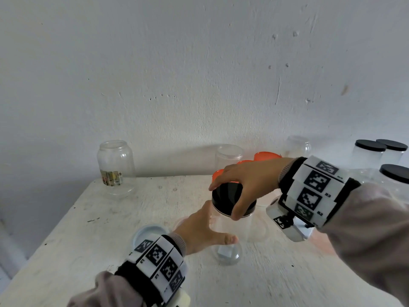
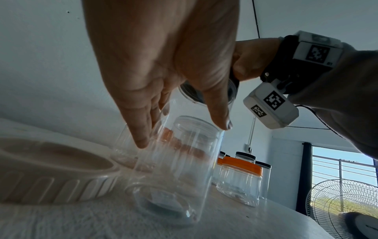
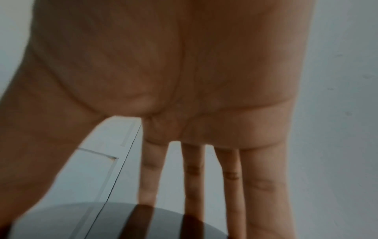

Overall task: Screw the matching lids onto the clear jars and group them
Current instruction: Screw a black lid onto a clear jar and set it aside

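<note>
A tall clear jar stands at the middle of the white table. My right hand reaches down from above and grips a black lid by its rim. In the left wrist view the lid sits a little above the jar's open mouth. My left hand spans the jar's upper body, thumb on one side and straight fingers on the other. I cannot tell whether it touches the jar. The right wrist view shows the fingers over the dark lid.
A labelled clear jar and an open jar stand at the back. Orange lids lie behind my right hand. Black-lidded jars stand at the far right. A white lid lies by my left wrist. A wider clear jar stands close behind.
</note>
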